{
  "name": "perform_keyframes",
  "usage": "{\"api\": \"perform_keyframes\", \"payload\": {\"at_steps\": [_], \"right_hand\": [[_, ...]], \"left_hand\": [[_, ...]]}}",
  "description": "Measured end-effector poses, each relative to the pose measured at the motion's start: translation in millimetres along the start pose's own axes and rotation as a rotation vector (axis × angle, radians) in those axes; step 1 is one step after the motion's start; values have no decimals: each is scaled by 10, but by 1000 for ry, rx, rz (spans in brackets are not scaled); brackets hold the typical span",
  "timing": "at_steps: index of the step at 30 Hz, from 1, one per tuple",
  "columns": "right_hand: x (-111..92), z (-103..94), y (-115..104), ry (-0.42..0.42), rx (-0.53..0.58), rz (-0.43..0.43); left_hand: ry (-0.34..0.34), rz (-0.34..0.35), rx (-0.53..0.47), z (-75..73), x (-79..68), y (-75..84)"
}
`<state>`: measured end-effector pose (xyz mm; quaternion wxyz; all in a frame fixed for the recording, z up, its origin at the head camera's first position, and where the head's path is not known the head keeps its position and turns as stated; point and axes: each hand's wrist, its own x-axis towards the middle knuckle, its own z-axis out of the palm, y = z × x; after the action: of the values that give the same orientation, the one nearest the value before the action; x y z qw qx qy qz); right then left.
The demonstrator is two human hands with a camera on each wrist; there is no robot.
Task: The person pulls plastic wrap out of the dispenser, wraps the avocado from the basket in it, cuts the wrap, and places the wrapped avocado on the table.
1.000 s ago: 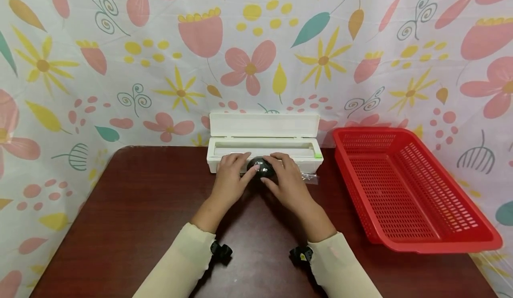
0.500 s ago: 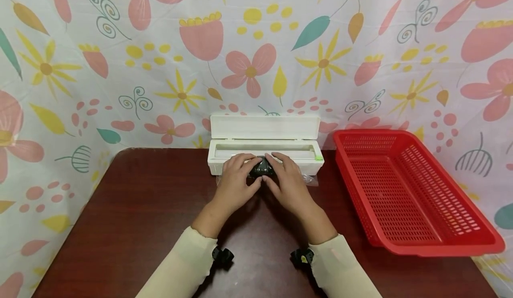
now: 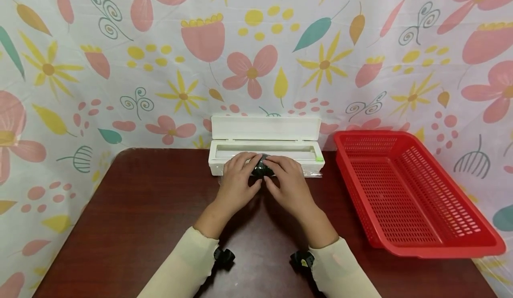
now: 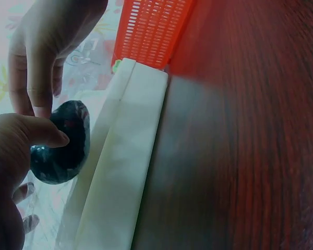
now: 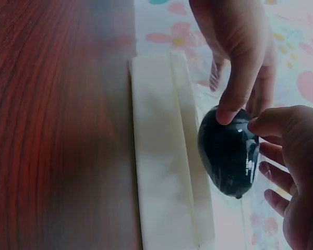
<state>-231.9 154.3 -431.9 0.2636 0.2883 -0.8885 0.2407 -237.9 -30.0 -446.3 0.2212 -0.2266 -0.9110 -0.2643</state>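
Observation:
Both hands hold a dark, glossy avocado (image 3: 262, 168) up in front of the white cling film dispenser (image 3: 227, 168). The left hand (image 3: 237, 180) grips it from the left, its thumb pressed on the skin in the left wrist view. From the other side the right hand (image 3: 289, 177) pinches it, thumb and fingers at its surface. Clear film (image 5: 227, 219) shows below and around the avocado (image 5: 228, 151), and shiny creases lie on its side. A small nub shows at one end. The dispenser's lid (image 3: 264, 128) stands raised at the back.
A red perforated basket (image 3: 401, 195) stands on the right of the dark wooden table (image 3: 160, 209). A green piece (image 3: 319, 158) sits at the dispenser's right end. Behind the table hangs a flowered cloth (image 3: 252, 44).
The left hand's fingers have shifted over the avocado, and its thumb has moved from the front face to the lower edge. The avocado has turned slightly between the hands; the head view has tilted a little.

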Motion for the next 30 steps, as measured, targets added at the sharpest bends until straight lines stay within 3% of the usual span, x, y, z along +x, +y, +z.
{"api": "perform_keyframes", "payload": {"at_steps": [7, 14, 30], "right_hand": [[-6, 28, 5, -18, -39, -3], [36, 65, 33, -51, -80, 54], [207, 68, 235, -67, -27, 36]], "left_hand": [[-4, -7, 1, 36, 43, -50], [-1, -19, -16, 48, 121, -91], [-62, -67, -38, 56, 275, -182]]}}
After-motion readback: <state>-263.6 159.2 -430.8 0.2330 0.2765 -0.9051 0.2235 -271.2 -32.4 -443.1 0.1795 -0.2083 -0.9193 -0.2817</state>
